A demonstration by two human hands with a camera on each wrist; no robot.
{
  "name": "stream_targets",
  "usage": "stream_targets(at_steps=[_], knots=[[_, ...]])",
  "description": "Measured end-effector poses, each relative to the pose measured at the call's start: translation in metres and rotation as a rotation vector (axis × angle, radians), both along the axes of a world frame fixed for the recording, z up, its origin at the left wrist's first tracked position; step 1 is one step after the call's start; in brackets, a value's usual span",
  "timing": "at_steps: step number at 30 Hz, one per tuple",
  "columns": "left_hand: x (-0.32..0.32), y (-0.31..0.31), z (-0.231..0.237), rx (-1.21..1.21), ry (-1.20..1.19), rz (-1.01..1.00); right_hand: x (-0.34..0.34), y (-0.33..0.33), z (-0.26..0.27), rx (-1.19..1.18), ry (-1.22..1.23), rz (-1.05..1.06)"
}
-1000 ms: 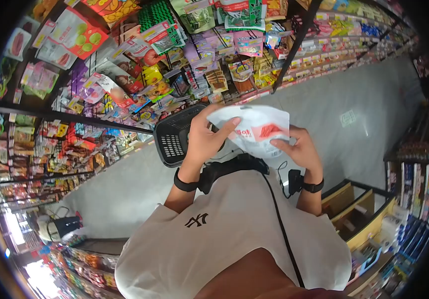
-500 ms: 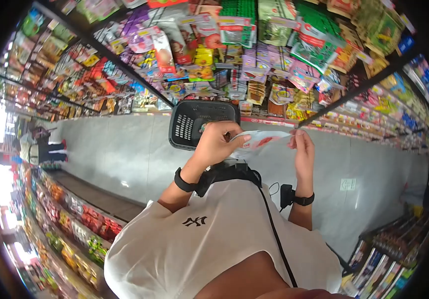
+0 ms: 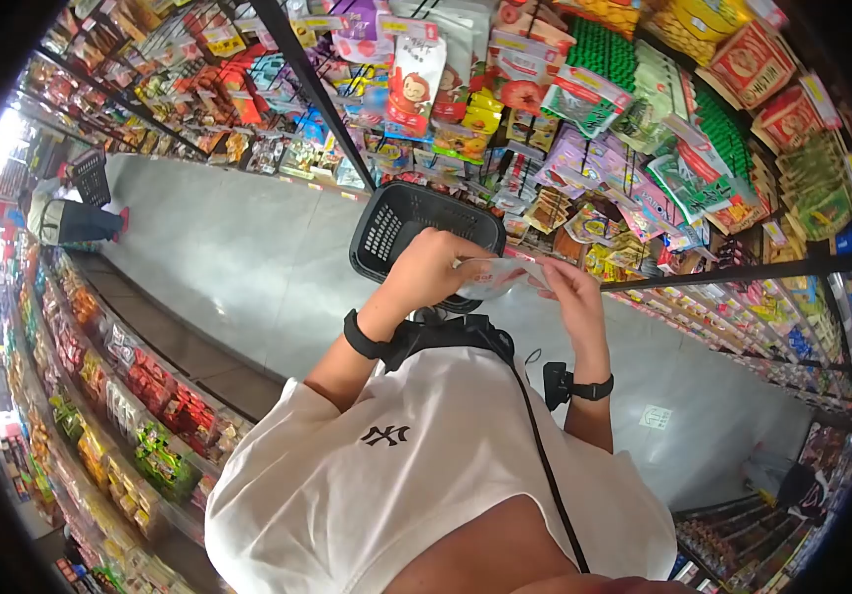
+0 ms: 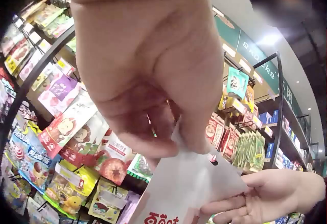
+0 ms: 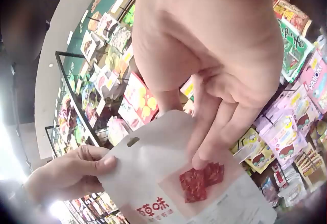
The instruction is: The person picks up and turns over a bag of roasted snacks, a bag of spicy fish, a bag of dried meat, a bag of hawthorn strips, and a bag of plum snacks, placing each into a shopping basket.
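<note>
Between both hands hangs a white snack pouch [image 5: 148, 157] with red lettering, a hang hole and a picture of red meat slices. In the head view the pouch [image 3: 493, 280] shows as a thin, tilted strip. My left hand [image 3: 431, 269] pinches its edge near the hang hole, thumb on the printed side in the right wrist view. The right hand [image 3: 576, 302] holds the opposite edge; its fingers [image 5: 207, 142] lie over the printed front, and the thumb goes behind the pouch. Beyond the left hand, a black shopping basket [image 3: 372, 238] stands by the shelves.
Shelves of hanging snack bags [image 3: 584, 89] run along the front, and another packed shelf [image 3: 149, 396] curves along the left. A grey floor aisle [image 3: 248, 257] lies between. At the far left is another person [image 3: 75, 220] with a black basket [image 3: 90, 178].
The pouch has tipped from facing the head camera to nearly edge-on, with both hands still on it. The head view has swung round, and more of the left aisle shows.
</note>
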State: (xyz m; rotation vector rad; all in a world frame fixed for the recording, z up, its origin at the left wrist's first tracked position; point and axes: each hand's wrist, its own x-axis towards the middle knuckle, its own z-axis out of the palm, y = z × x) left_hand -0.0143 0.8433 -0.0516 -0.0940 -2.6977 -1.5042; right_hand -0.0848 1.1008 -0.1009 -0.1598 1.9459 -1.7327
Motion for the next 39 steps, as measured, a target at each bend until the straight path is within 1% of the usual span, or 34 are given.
stream_targets(at_steps=[3, 4, 5, 7, 8, 10, 13, 15, 17, 18, 21, 22, 23, 24, 25, 26, 27, 30, 33, 34, 36, 37, 39], knots=[[-0.007, -0.027, -0.016, -0.014, 0.016, 0.012, -0.013, -0.026, -0.016, -0.01, 0.011, 0.024], [-0.011, -0.038, -0.018, -0.019, -0.015, 0.0, -0.017, -0.034, -0.02, -0.021, 0.0, 0.036], [-0.015, -0.047, -0.03, -0.005, 0.007, 0.029, -0.02, -0.043, -0.024, -0.009, -0.02, 0.041], [-0.025, -0.065, -0.042, -0.018, -0.056, 0.028, -0.032, -0.064, -0.034, 0.002, -0.041, 0.046], [-0.034, -0.075, -0.056, -0.016, -0.065, 0.038, -0.041, -0.072, -0.049, -0.007, -0.06, 0.058], [-0.045, -0.09, -0.102, -0.008, -0.092, 0.069, -0.055, -0.09, -0.079, 0.006, -0.117, 0.059], [-0.057, -0.101, -0.169, -0.138, -0.159, 0.153, -0.081, -0.114, -0.139, 0.046, -0.255, 0.103], [-0.059, -0.102, -0.233, -0.177, -0.21, 0.231, -0.093, -0.127, -0.186, 0.081, -0.34, 0.11], [-0.054, -0.093, -0.297, -0.174, -0.312, 0.308, -0.103, -0.135, -0.244, 0.117, -0.419, 0.126], [-0.055, -0.09, -0.311, -0.178, -0.395, 0.328, -0.108, -0.139, -0.274, 0.136, -0.462, 0.135], [-0.046, -0.079, -0.409, -0.284, -0.481, 0.283, -0.113, -0.142, -0.375, 0.198, -0.533, 0.197], [-0.044, -0.074, -0.438, -0.313, -0.542, 0.274, -0.113, -0.136, -0.417, 0.185, -0.524, 0.261], [-0.041, -0.07, -0.466, -0.261, -0.574, 0.297, -0.11, -0.135, -0.441, 0.224, -0.536, 0.284], [-0.034, -0.063, -0.494, -0.245, -0.589, 0.329, -0.103, -0.13, -0.463, 0.255, -0.605, 0.28], [-0.032, -0.058, -0.513, -0.239, -0.589, 0.365, -0.101, -0.128, -0.484, 0.276, -0.658, 0.275], [-0.029, -0.05, -0.528, -0.222, -0.672, 0.395, -0.097, -0.128, -0.504, 0.308, -0.673, 0.285], [-0.025, -0.04, -0.543, -0.231, -0.702, 0.392, -0.09, -0.123, -0.523, 0.342, -0.691, 0.298], [-0.007, -0.015, -0.577, -0.249, -0.77, 0.375, -0.071, -0.102, -0.562, 0.432, -0.737, 0.378], [0.013, 0.004, -0.595, -0.259, -0.829, 0.361, -0.053, -0.085, -0.575, 0.494, -0.748, 0.454], [0.018, 0.008, -0.596, -0.234, -0.859, 0.312, -0.048, -0.08, -0.574, 0.49, -0.743, 0.467], [0.028, 0.014, -0.593, -0.206, -0.862, 0.341, -0.044, -0.076, -0.566, 0.474, -0.74, 0.47], [0.028, 0.015, -0.586, -0.194, -0.858, 0.355, -0.044, -0.071, -0.565, 0.496, -0.691, 0.509], [0.024, 0.009, -0.57, -0.179, -0.922, 0.333, -0.046, -0.063, -0.558, 0.494, -0.652, 0.498]])
